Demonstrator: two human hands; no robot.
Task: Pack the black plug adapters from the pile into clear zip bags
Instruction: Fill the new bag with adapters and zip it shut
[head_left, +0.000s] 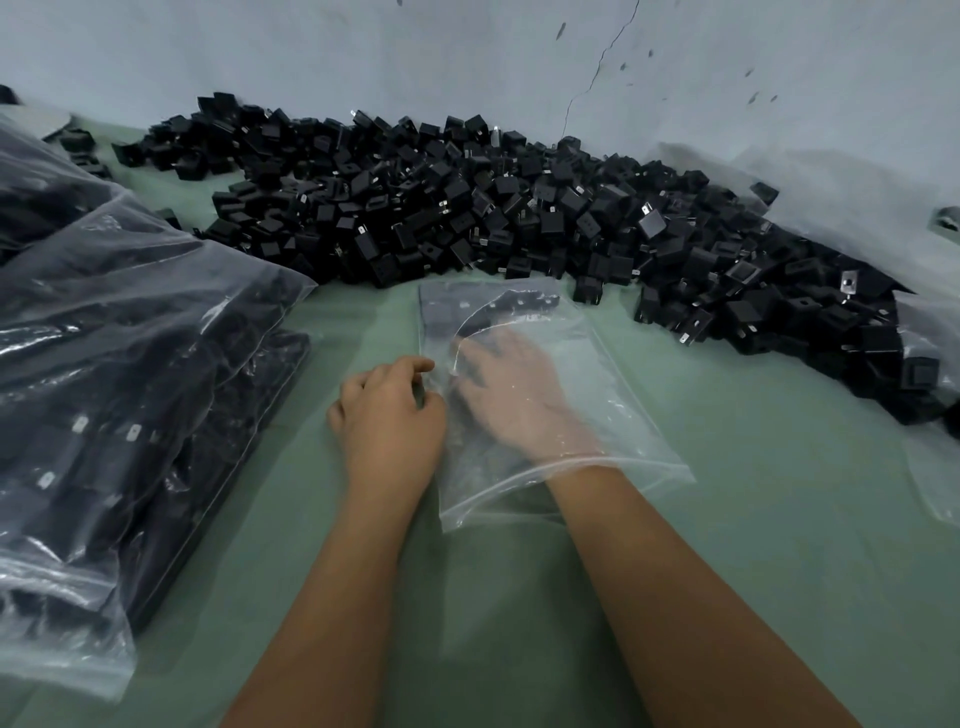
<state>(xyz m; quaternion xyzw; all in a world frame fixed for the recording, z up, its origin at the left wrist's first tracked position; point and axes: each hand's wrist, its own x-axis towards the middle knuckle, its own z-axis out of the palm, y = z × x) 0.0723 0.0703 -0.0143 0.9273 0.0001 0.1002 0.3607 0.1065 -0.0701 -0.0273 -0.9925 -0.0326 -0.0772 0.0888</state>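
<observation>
The clear zip bag (550, 395) is thin, limp film that will crumple and slide on itself, so it is best held at the stiffer zip rim near its mouth, one side pinned while the other is spread. The black plug adapters (467, 208) are small hard blocks with metal prongs; each looks light, but a full bag will likely be heavy and the prongs could snag or pierce the film, so a filled bag wants support from beneath.

The bag lies flat on the green counter (779, 519) just near of the pile, its mouth toward the person. A few dark adapters seem to sit at its far end, though the film blurs them. The right hand (509, 395) is inside the bag up to the wrist, fingers spread and fairly straight; whether it holds an adapter I cannot tell. The left hand (395, 410) rests outside at the bag's left edge, fingers curled, thumb and fingertips pinching the film.

The pile runs along the far wall (467, 62) from left to right, glossy black cubes tumbled at all angles. Filled bags (130, 389) are stacked at the near left, and more clear plastic (930, 467) lies at the right edge.
</observation>
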